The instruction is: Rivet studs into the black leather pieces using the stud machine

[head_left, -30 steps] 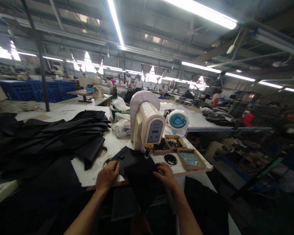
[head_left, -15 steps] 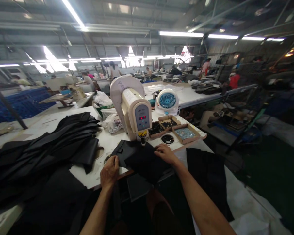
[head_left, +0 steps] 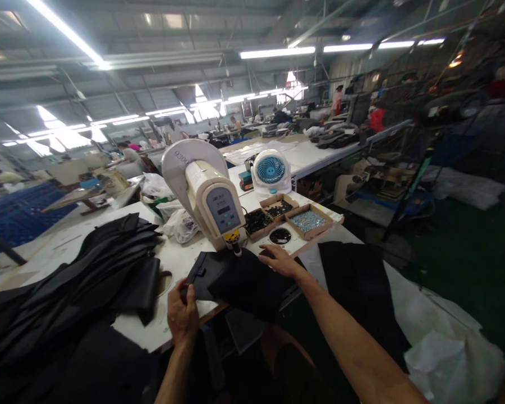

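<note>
We work at a white table (head_left: 183, 262), and every place here is told from the cream press machine (head_left: 214, 196), whose display is dark and whose wheel cover bears the number 9300. Our black fabric panel (head_left: 244, 280) lies below the machine's head, its far edge under the dark plunger (head_left: 236, 248) and its near part hanging over the table edge. It carries a small dark tab (head_left: 201, 273) toward its left side.

Our left hand (head_left: 183, 311), in front of the machine and to its left, pinches the panel's left edge between thumb and fingers. Our right hand (head_left: 280, 261), in front of the machine and to its right, reaches over the panel's right side with fingers extended and slightly spread; we cannot tell how firmly they touch.

Just right of the machine stand cardboard trays of small black parts, and beside them a cardboard tray (head_left: 313, 233) of silvery-blue pieces. A white fan (head_left: 271, 168) with blue blades stands behind these trays, to the machine's right.

Left of the machine we see plastic bags (head_left: 180, 225) and, farther out, a heap of black fabric pieces (head_left: 105, 269). Another black fabric piece (head_left: 357, 286) lies well to the machine's right.
</note>
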{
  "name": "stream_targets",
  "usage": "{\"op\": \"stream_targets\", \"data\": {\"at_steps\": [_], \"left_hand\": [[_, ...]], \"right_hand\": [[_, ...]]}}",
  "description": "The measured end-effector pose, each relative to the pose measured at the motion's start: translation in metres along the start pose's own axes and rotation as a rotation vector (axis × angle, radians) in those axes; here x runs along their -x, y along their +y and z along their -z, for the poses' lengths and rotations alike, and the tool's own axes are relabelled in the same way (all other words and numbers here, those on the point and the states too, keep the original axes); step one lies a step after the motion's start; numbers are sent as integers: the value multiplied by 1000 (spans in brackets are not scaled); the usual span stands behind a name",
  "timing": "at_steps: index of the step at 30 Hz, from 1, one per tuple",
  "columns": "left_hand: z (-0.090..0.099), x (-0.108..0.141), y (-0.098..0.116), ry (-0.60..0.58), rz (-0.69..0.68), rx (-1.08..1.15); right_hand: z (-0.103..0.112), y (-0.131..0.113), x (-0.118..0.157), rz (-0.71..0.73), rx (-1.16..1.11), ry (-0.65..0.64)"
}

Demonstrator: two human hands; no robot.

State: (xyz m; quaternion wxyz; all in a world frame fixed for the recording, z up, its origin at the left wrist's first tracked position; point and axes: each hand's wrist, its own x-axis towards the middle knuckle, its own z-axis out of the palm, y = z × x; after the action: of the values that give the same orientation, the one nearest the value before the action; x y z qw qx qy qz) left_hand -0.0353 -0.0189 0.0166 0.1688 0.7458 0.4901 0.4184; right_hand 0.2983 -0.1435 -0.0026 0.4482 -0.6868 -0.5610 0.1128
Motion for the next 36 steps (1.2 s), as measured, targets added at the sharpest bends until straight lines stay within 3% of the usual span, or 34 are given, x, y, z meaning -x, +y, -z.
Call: {"op": "stream_targets", "data": {"at_steps": [2, 7, 12, 19, 36], "left_hand": [[-4, 4, 7, 34, -78, 17], [-10, 10, 27, -101, -306, 22], [-13, 6, 19, -250, -419, 40], [-26, 5, -5, -311, -292, 119], [-33, -2, -13, -303, -255, 211]], "right_hand": [[1, -2, 0, 6, -6, -13], [0, -6, 5, 57, 123, -32], [1, -9, 7, 76, 183, -58], [2, -11, 5, 55, 223, -85], [0, -11, 5, 36, 251, -97]]}}
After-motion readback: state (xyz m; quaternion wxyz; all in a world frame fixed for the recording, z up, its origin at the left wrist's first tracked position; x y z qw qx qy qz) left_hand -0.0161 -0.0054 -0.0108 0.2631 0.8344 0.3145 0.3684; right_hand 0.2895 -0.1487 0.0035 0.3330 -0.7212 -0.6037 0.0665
